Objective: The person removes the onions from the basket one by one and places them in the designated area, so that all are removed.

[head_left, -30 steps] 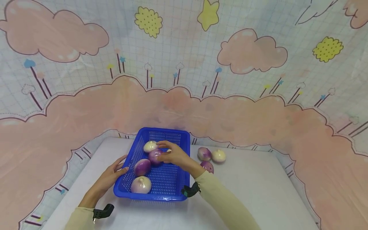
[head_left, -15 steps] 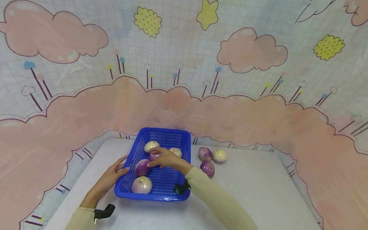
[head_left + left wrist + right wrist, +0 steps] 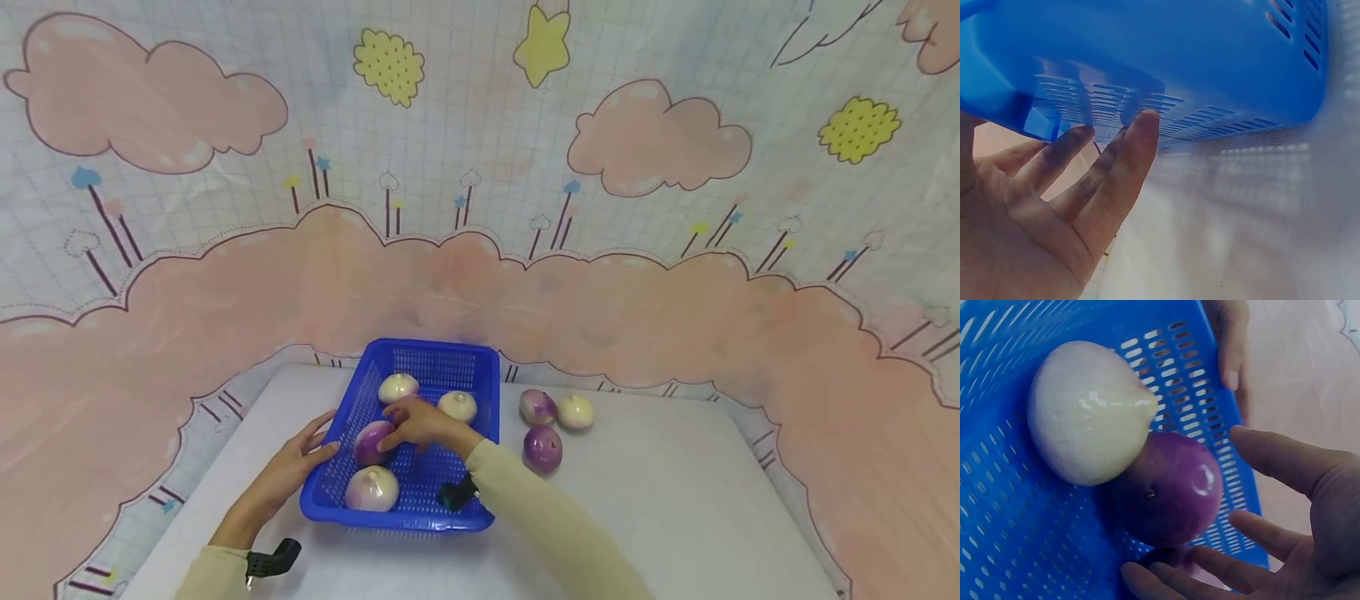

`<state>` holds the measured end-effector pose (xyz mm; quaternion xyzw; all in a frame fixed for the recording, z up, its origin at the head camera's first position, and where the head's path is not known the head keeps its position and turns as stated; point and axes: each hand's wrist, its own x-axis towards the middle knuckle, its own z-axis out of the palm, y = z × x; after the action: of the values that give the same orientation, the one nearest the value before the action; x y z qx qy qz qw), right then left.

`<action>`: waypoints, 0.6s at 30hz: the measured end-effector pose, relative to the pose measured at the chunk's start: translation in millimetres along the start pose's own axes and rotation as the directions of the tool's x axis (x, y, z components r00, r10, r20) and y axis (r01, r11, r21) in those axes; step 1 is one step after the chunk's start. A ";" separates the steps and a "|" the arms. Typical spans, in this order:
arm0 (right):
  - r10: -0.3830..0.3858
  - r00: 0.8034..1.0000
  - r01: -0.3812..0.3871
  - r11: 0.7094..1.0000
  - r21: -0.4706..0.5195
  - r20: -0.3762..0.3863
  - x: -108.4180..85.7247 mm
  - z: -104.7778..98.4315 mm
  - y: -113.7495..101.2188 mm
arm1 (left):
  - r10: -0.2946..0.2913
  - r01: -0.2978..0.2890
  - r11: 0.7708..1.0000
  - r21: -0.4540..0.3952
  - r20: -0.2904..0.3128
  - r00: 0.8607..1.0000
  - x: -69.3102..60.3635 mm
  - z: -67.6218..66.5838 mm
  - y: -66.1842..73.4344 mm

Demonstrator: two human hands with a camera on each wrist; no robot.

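A blue plastic basket (image 3: 405, 521) holds several purple-and-white turnips. My left hand (image 3: 288, 467) rests against its left side; in the left wrist view the extended fingers (image 3: 1129, 169) touch the slotted outer wall. My right hand (image 3: 420, 425) is inside the basket, beside a purple turnip (image 3: 370, 443). From the right wrist, the right fingers (image 3: 1272, 534) look spread and loosely bent, with no turnip gripped between them. A pale turnip (image 3: 372, 489) sits at the near left, touching the purple one (image 3: 1169, 490). Another purple turnip is mostly hidden under the right hand.
Two pale turnips, one at the back left (image 3: 398, 388) and one at the back right (image 3: 457, 407), lie in the basket. Three more turnips (image 3: 542, 450) sit on the white table (image 3: 645, 500) to its right. A patterned cloth (image 3: 600, 317) hangs behind.
My right hand has moved left and nearer within the basket, from the back purple turnip to the one in front of it. The left hand keeps its place at the basket's side.
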<state>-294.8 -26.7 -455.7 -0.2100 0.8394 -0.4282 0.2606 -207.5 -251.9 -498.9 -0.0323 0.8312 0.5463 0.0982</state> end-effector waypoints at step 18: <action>0.096 0.995 -0.095 0.994 0.057 -0.015 8.7 22.0 2.2 | 0.002 -0.002 1.000 0.002 -0.007 1.000 -0.6 0.9 -0.8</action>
<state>-288.3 -43.9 -470.7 -0.1586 0.8383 -0.4406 0.2792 -206.6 -251.5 -499.8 -0.0331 0.8323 0.5453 0.0947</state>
